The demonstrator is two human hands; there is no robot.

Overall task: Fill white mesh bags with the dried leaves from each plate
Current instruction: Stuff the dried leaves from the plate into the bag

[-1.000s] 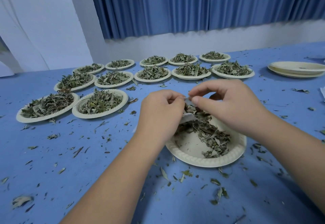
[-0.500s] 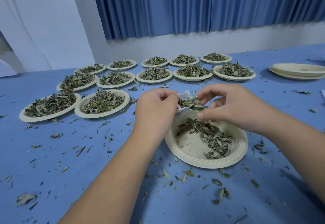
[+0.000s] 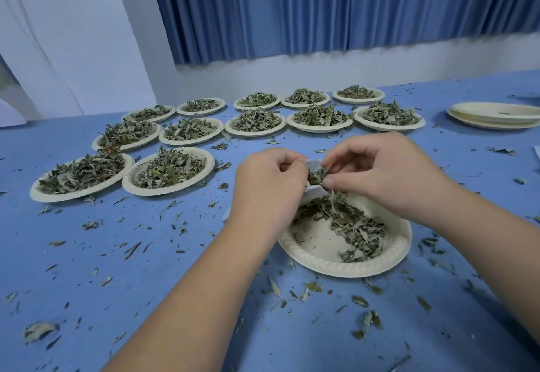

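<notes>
Twelve full plates (image 3: 175, 192) are laid out in rows across the far side of the blue table (image 3: 117, 284), each heaped with dried leaves, and a short stack of empty plates (image 3: 493, 114) is set well apart at the right edge. Up close, all the action is gathered over the near plate (image 3: 336, 266): its remaining leaves (image 3: 353, 225) are piled toward the far and right side, while the near left of the dish is left bare. The white mesh bag (image 3: 315, 192) is held just above that plate's far rim, between the two hands, and most of it is hidden behind the left hand (image 3: 268, 187). That hand is curled tight, with the bag's edge gripped in its fingers. The right hand (image 3: 388, 175) is bent in from the other side, and a small tuft of leaves is pinched between its thumb and fingertips right at the bag's mouth. Leaf crumbs (image 3: 309, 288) are scattered all over the cloth, thickest around the near plate. A pleated blue curtain (image 3: 321, 6) is hung behind the table.
</notes>
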